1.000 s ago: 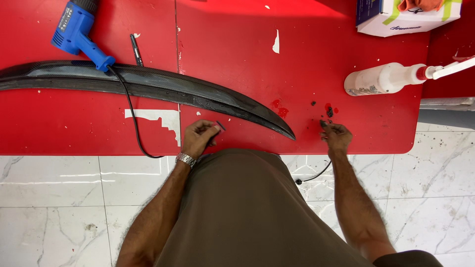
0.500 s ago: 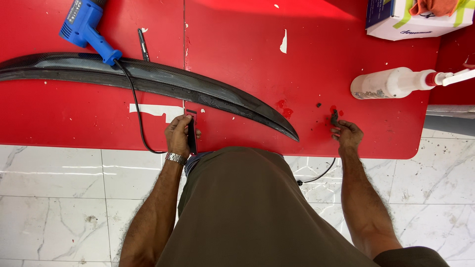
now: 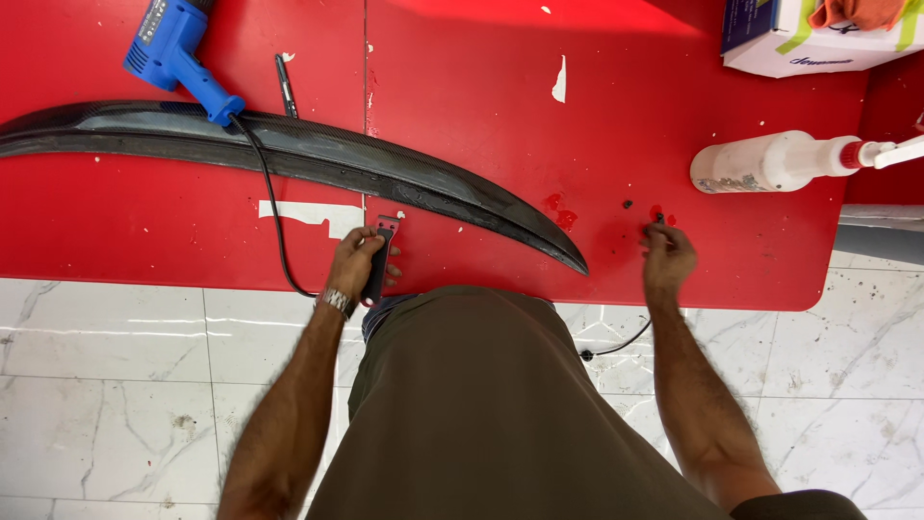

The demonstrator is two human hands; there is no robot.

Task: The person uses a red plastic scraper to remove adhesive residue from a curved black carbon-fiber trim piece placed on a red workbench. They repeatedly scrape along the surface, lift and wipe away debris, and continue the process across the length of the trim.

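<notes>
Left hand (image 3: pixel 358 258) grips the scraper (image 3: pixel 381 258), blade at 12 o'clock toward the black spoiler (image 3: pixel 318 159); keep it flat; right hand (image 3: pixel 666 255) pinches a small bit, unclear what.

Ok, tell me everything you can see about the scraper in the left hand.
The scraper is a slim tool with a dark handle and a short, pale metal blade head at its far end. It lies flat near the front edge of the red table, blade pointing away from the person toward the long black panel, not touching it. The left hand rests its fingers along the handle.
</notes>
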